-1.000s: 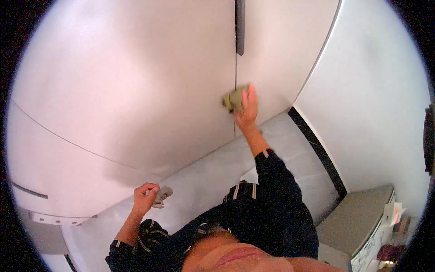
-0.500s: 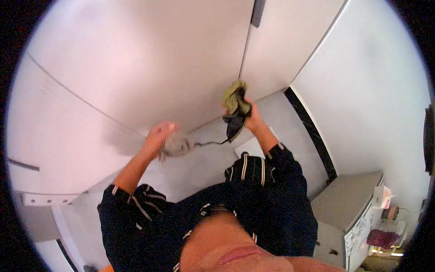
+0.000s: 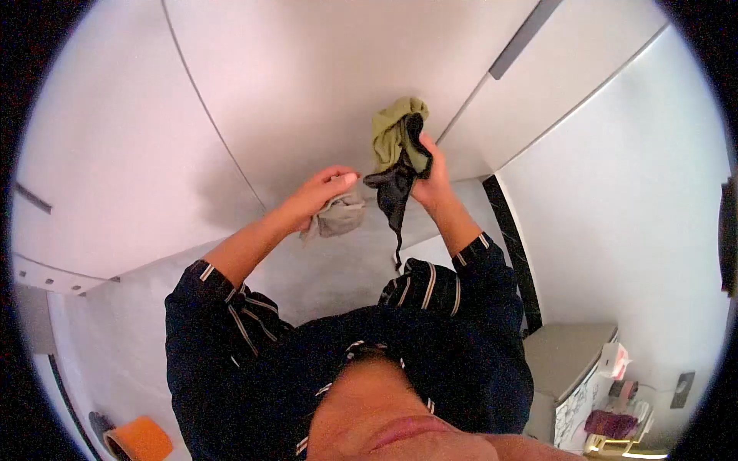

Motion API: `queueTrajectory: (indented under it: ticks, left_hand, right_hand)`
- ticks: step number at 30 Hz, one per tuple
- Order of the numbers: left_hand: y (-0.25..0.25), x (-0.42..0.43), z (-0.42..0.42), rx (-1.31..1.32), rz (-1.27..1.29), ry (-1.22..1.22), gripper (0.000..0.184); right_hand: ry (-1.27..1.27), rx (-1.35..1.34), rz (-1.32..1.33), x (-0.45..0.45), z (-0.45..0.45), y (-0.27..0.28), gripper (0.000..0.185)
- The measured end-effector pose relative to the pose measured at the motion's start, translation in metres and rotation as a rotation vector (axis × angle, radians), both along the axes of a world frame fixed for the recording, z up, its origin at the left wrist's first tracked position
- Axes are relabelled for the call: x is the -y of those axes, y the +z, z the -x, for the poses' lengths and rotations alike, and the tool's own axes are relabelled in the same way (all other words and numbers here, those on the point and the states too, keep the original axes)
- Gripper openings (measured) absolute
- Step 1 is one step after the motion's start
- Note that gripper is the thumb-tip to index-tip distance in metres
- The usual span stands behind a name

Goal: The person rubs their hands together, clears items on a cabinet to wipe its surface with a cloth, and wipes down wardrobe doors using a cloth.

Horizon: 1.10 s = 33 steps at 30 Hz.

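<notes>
My left hand (image 3: 329, 190) is closed on a crumpled grey cloth (image 3: 340, 217), which hangs below the fingers. To its right, my right hand (image 3: 434, 178) grips a bunched olive-green fabric piece (image 3: 390, 138) with black trim from its right side. A black fabric part with a thin strap (image 3: 398, 247) dangles from this piece toward my lap. A small gap separates the grey cloth from the black fabric. Some fingers of both hands are hidden behind the cloth.
White cabinet doors (image 3: 300, 84) with a dark handle (image 3: 525, 38) rise in front of me. A grey-topped box (image 3: 565, 353) stands at the right near a purple item (image 3: 611, 423). An orange object (image 3: 142, 439) lies at the lower left on the grey floor (image 3: 146, 338).
My left hand has moved right with the grey cloth, nearer my right hand. The black strap, earlier stretched sideways toward the grey cloth, now hangs down. The view has shifted.
</notes>
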<state>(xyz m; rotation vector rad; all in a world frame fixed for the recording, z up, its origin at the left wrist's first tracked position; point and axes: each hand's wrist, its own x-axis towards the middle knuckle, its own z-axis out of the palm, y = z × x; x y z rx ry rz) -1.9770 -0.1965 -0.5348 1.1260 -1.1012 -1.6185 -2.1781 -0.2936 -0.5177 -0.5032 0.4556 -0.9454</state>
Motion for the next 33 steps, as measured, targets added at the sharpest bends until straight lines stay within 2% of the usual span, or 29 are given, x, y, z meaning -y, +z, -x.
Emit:
queueTrajectory:
  ticks: [1,4,6,7,8,9,11,12,13,14,15,17,18,19,20,21,22,23,25,27,29,31,33]
  left_hand:
    - [-0.002,-0.001,-0.001,-0.095,-0.038,0.000,0.043]
    - [-0.018,0.004,-0.010,0.048,0.074,0.004,0.042]
    - [0.013,-0.016,-0.008,0.263,0.128,-0.060,0.039]
    - [0.021,-0.027,-0.011,0.375,0.172,-0.113,0.038]
    - [0.011,-0.026,-0.015,0.367,0.164,-0.112,0.036]
    - [-0.001,-0.025,-0.021,0.354,0.143,-0.102,0.034]
    - [0.006,-0.032,-0.022,0.367,0.115,-0.087,0.031]
    - [0.007,-0.036,-0.024,0.371,0.092,-0.075,0.030]
    - [-0.015,-0.033,-0.008,0.313,0.104,-0.036,0.027]
    - [-0.020,-0.031,-0.001,0.280,0.063,-0.029,0.026]
    - [-0.024,-0.032,0.004,0.249,0.018,-0.018,0.026]
    - [-0.029,-0.033,0.009,0.210,-0.047,0.004,0.025]
    - [-0.031,-0.035,0.013,0.205,-0.070,0.012,0.024]
    - [-0.033,-0.036,0.014,0.202,-0.094,0.019,0.024]
    - [-0.032,-0.033,0.011,0.262,-0.055,0.015,0.024]
    - [-0.039,-0.032,0.011,0.315,-0.020,0.015,0.024]
    - [-0.047,-0.031,0.010,0.365,0.015,0.014,0.024]
    - [-0.055,-0.030,0.009,0.411,0.087,0.013,0.024]
    - [-0.071,-0.029,0.006,0.500,0.244,0.015,0.024]
    - [-0.067,-0.026,0.024,0.601,0.146,0.014,0.025]
    - [-0.069,-0.031,0.033,0.649,0.042,0.009,0.025]
    - [-0.074,-0.034,0.039,0.643,-0.053,-0.001,0.024]
    - [-0.096,-0.033,0.042,0.578,-0.156,0.031,0.023]
  right_hand:
    - [-0.024,-0.043,0.178,-0.002,-0.006,0.005,0.037]
    - [-0.144,-0.251,0.296,-0.001,-0.008,0.008,0.039]
    - [-0.164,-0.237,0.280,-0.004,0.007,0.010,0.038]
    - [-0.320,-0.354,0.384,-0.001,0.024,-0.003,0.042]
    - [-0.450,-0.473,0.482,0.009,0.042,-0.009,0.045]
    - [-0.531,-0.510,0.528,0.007,0.058,0.007,0.049]
    - [-0.718,-0.527,0.666,0.010,0.093,0.050,0.055]
    - [-0.856,-0.420,0.707,0.014,0.104,0.072,0.053]
    - [-0.976,-0.435,0.842,0.018,0.132,0.094,0.046]
    - [-1.029,-0.223,0.896,0.027,0.142,0.117,0.041]
    - [-1.119,-0.158,0.992,0.041,0.154,0.132,0.039]
    - [-1.297,-0.246,1.205,0.080,0.163,0.156,0.040]
    - [-1.410,-0.450,1.251,0.069,0.145,0.167,0.044]
    - [-1.378,-0.513,1.165,0.084,0.144,0.173,0.047]
    - [-1.455,-0.690,1.245,0.101,0.135,0.174,0.052]
    - [-1.323,-0.756,1.213,0.109,0.128,0.159,0.054]
    - [-1.547,-0.939,1.422,0.129,0.128,0.139,0.053]
    - [-1.601,-0.944,1.459,0.138,0.126,0.118,0.053]
    - [-1.523,-0.911,1.468,0.137,0.121,0.068,0.056]
    - [-1.679,-1.215,1.453,0.141,0.137,0.001,0.053]
    - [-1.615,-1.262,1.345,0.142,0.138,-0.087,0.060]
    - [-1.554,-1.152,1.099,0.131,0.128,-0.173,0.060]
    - [-1.433,-1.103,0.840,0.121,0.129,-0.230,0.061]
